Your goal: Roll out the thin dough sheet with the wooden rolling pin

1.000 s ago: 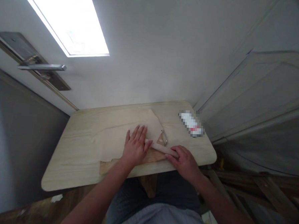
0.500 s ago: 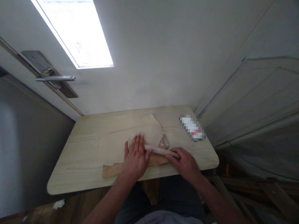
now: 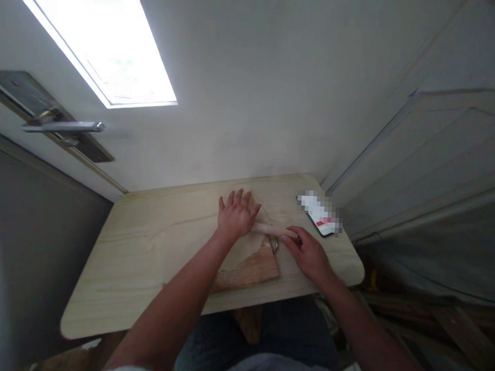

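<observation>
A pale rolling pin [image 3: 272, 229] lies across a thin sheet of beige dough [image 3: 244, 246] on a wooden board [image 3: 253, 269] that carries a metal loop [image 3: 274, 244]. My left hand [image 3: 236, 214] lies flat with spread fingers on the pin's left end, far across the sheet. At the pin's right end, my right hand [image 3: 308, 252] rests on it with the fingers curled over. Both hands press the pin from above. The board sits on a light wooden table [image 3: 152, 258].
A phone-like object with a white and red face [image 3: 320, 214] lies at the table's back right corner. A white door with a metal handle [image 3: 63, 127] stands behind the table. Stacked panels and timber [image 3: 428, 217] fill the right side.
Both hands have pushed the rolling pin away from me, from the near part of the sheet to its far edge. More of the brown board now shows.
</observation>
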Available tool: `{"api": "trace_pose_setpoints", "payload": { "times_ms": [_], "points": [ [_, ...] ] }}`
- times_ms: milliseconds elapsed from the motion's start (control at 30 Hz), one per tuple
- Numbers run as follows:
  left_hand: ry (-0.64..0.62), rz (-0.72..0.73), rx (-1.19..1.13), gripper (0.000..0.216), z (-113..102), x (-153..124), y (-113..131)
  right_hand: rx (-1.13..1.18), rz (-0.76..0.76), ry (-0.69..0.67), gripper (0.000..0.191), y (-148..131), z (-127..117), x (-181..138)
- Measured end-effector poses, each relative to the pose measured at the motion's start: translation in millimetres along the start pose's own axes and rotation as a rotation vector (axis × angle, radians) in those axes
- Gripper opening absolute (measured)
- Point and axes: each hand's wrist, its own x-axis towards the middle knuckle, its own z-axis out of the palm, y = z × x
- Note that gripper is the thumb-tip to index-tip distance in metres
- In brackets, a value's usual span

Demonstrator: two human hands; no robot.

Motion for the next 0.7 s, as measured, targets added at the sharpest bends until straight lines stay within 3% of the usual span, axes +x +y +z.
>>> {"api": "trace_pose_setpoints", "payload": {
  "times_ms": [167, 367, 500, 600, 700],
  "points": [
    [0.037, 0.005, 0.002, 0.063, -8, -36, 1, -0.039, -0.064, -0.049, 0.037, -4, -3, -10],
    [0.048, 0.003, 0.059, 0.067, -26, -131, 3, -0.058, -0.185, -0.194, 0.032, -14, -4, -39],
    [0.054, -0.003, 0.109, 0.073, -32, -187, 5, -0.041, -0.222, -0.206, 0.032, -18, -1, -57],
    [0.069, -0.015, 0.115, 0.074, -31, -193, 7, -0.012, -0.206, -0.161, 0.030, -19, 1, -60],
    [0.083, -0.031, 0.096, 0.072, -25, -169, 6, 0.034, -0.160, -0.120, 0.030, -18, 1, -53]
  ]
}}
